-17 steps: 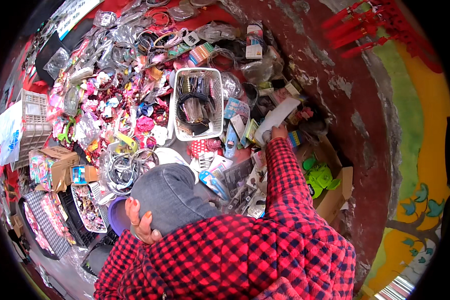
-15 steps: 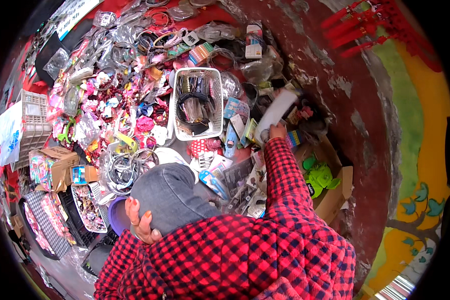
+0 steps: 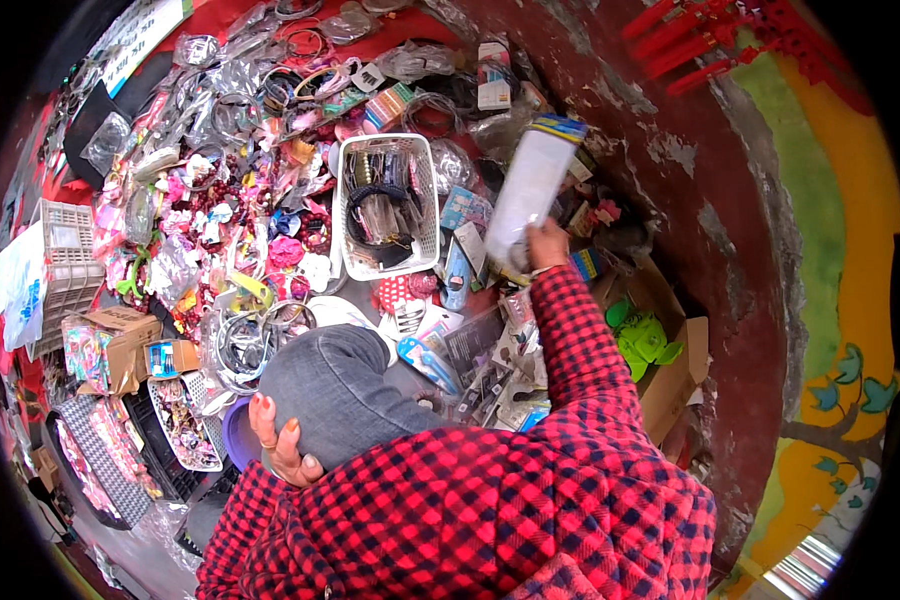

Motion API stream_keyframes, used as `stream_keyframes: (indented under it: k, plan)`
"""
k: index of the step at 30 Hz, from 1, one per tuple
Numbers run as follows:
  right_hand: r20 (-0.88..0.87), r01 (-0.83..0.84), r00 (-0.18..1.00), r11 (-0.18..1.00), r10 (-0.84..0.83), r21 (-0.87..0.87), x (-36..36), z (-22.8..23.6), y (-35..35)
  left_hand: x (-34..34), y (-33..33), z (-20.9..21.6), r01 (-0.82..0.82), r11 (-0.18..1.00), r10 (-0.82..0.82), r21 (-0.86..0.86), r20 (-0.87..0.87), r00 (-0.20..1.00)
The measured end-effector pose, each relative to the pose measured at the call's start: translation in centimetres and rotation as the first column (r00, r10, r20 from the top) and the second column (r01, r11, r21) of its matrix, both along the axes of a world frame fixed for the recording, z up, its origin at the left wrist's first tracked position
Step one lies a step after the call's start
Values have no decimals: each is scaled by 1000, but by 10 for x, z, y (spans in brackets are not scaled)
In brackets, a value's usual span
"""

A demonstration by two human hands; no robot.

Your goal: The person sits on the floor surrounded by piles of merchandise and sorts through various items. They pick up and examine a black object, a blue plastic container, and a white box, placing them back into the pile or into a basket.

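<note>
My right hand (image 3: 547,246) grips the lower end of a long, flat, whitish package (image 3: 532,185) with a blue and yellow top edge. It holds the package tilted above small boxes and cards at the right of the pile. What lies inside the package I cannot make out. My left hand (image 3: 286,446) rests against my grey-trousered knee (image 3: 335,390), fingers spread, with nothing in it. Left of the package stands a white plastic basket (image 3: 437,205) holding a black braided band and several packets. Packaged hair clips on a blue card (image 3: 428,364) lie in front of my knee.
Flower hair ornaments (image 3: 288,252) and wrapped headbands (image 3: 235,118) heap up to the left. A cardboard box (image 3: 670,395) with bright green items (image 3: 645,340) stands at right, beside the peeling red wall (image 3: 715,300). Smaller baskets (image 3: 185,420) sit at lower left.
My right hand has lifted the whitish package slightly up and left, so its blue and yellow edge now shows sharply. My left hand stays on the knee.
</note>
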State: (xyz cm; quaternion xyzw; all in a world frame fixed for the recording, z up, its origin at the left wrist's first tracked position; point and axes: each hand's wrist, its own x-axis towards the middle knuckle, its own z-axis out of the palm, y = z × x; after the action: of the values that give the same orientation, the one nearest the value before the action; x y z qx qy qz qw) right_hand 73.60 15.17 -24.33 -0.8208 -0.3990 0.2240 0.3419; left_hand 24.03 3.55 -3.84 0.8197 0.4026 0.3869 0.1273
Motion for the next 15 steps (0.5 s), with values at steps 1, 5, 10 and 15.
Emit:
stream_keyframes:
  k: [1, 5, 10, 15]
  plan:
    - [-31, 36, 999, 996, -33, 77, 36, -19, -7, 0, 1, 0, 10, 1000, -10, -7, 7, 1000]
    - [164, 259, 956, 962, -243, -83, 130, 33, -30, 1, 1, -2, 4, 1000, -4, -6, 19, 1000]
    - [227, 785, 599, 619, -768, 22, 132, 77, -44, 5, -5, -2, -47, 999, 47, 4, 16, 999]
    - [336, 135, 942, 935, -19, -327, 104, 9, -24, 7, 2, -2, -12, 1000, 12, 10, -2, 1000]
